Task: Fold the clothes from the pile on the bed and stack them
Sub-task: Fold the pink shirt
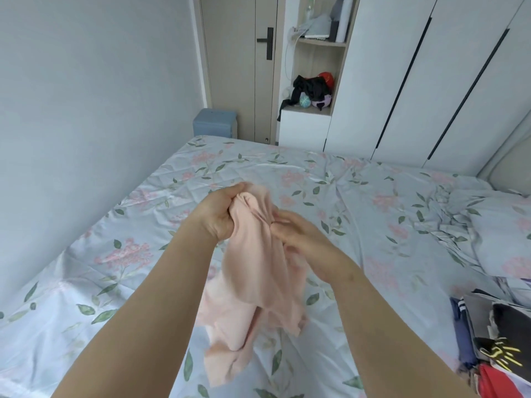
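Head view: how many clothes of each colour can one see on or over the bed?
pink garment: 1
navy garment: 1
grey garment: 1
black garment: 1
red garment: 1
Total: 5 visible; the frame edge cuts off the pile.

Two arms in shot here, the left forearm (149,311) and the right forearm (388,326). Both are bare, uncovered from the wrist right down to the bottom edge of the view. The left hand (221,214) and the right hand (304,239) are bare too, with fine creases at the left wrist.
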Available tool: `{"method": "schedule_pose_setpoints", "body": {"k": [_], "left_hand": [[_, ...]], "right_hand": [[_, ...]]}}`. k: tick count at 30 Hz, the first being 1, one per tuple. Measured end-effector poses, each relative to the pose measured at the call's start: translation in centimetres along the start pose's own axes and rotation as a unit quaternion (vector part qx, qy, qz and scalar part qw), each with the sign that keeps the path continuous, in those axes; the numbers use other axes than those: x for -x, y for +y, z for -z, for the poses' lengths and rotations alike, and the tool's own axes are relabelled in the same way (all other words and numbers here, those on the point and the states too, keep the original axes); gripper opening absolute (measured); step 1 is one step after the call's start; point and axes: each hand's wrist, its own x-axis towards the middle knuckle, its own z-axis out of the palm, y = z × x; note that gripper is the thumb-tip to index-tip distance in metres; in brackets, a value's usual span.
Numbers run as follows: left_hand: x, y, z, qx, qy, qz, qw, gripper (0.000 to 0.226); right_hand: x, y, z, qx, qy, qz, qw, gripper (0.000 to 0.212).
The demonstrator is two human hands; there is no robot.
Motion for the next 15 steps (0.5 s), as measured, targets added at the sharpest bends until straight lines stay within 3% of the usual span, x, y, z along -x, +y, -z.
{"method": "schedule_pose_setpoints", "body": {"k": [2,4,6,7,10,13,15], "left_hand": [[0.2,0.1,-1.0,0.006,-0.006,-0.006,1.0,0.028],[0.1,0.0,-1.2,0.047,-0.025,-0.014,0.998,0.026],[-0.6,-0.2,-0.6,0.022,-0.008,-0.058,0.998,0.019],[-1.0,-0.5,-0.2,-0.022,0.011,-0.081,0.996,0.017],[-1.5,-2.6,0.9,-0.158,0.022,-0.104,0.982,0.039],[-1.1,-5.3,1.3,-0.265,-0.078,-0.094,0.956,0.046],[-1.2,-6.8,1.2,-0.311,-0.106,-0.106,0.939,0.03]], "right_hand": [[-0.4,0.5,-0.9,0.064,-0.037,-0.019,0.997,0.009],[-1.1,0.7,-1.2,0.1,0.038,-0.012,0.994,0.006],[-2.0,1.0,-0.6,0.064,0.129,-0.011,0.99,0.004],[-2.4,1.2,-0.1,0.005,0.163,-0.025,0.986,0.007],[-3.3,1.0,1.0,-0.223,0.217,-0.066,0.948,0.013],[-3.7,-0.8,1.3,-0.435,0.264,-0.09,0.856,0.012],[-3.7,-1.9,1.5,-0.511,0.285,-0.102,0.805,0.01]]}}
